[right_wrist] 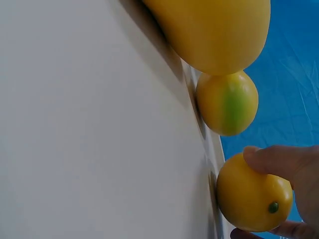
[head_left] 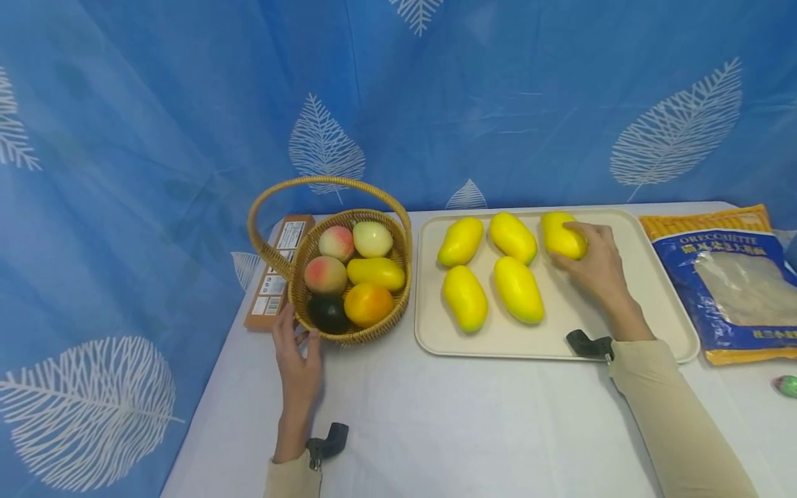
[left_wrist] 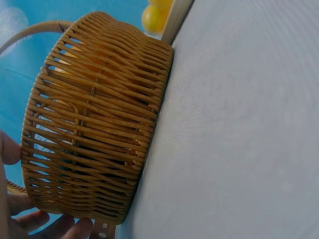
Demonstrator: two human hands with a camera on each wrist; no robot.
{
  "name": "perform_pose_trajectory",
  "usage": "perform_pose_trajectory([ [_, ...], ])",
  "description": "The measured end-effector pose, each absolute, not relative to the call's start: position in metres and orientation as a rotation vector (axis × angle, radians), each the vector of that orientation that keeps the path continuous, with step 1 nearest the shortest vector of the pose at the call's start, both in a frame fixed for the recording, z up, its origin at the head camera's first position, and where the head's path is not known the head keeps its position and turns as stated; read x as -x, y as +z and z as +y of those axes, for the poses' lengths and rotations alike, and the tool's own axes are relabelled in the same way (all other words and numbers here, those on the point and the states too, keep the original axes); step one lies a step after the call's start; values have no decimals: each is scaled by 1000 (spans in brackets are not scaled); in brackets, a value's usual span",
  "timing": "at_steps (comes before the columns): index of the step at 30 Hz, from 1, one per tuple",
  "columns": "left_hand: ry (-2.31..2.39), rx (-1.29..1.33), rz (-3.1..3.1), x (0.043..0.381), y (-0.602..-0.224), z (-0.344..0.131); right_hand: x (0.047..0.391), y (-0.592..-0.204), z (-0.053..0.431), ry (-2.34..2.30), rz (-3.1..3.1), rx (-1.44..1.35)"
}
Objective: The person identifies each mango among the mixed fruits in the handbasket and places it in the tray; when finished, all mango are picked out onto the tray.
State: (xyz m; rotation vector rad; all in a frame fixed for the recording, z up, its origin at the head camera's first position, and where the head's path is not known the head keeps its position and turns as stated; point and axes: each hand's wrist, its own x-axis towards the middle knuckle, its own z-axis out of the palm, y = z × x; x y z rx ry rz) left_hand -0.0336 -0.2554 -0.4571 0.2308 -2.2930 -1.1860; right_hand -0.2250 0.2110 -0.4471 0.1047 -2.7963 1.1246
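Observation:
My right hand [head_left: 594, 263] grips a yellow mango [head_left: 556, 234] at the back of the cream tray [head_left: 635, 325]. In the right wrist view, thumb and fingers lie on opposite sides of that mango [right_wrist: 249, 194], which sits close over the tray. Several more mangoes [head_left: 519, 289] lie to its left. My left hand [head_left: 299, 360] rests with its fingers spread against the near left side of a wicker basket [head_left: 380, 337]. The basket holds two peaches [head_left: 326, 274], a pale green round fruit [head_left: 372, 239], a long yellow fruit [head_left: 376, 274], an orange fruit [head_left: 369, 304] and a dark fruit [head_left: 328, 313].
A brown box [head_left: 264, 304] lies behind the basket's left side. A blue and yellow pasta bag [head_left: 735, 277] lies right of the tray, with a small green and red object [head_left: 786, 386] in front of it. A blue leaf-patterned curtain [head_left: 498, 104] hangs behind the white tablecloth [head_left: 448, 422].

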Motion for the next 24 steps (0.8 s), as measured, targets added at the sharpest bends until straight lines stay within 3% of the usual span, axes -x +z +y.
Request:
perform_pose_trajectory([
  [17, -1197, -243, -2299, 33, -457, -256, 222, -446, 210, 1091, -2872, -97],
  [24, -1211, -241, -2293, 32, -452, -254, 215, -423, 204, 1097, -2809, -136],
])
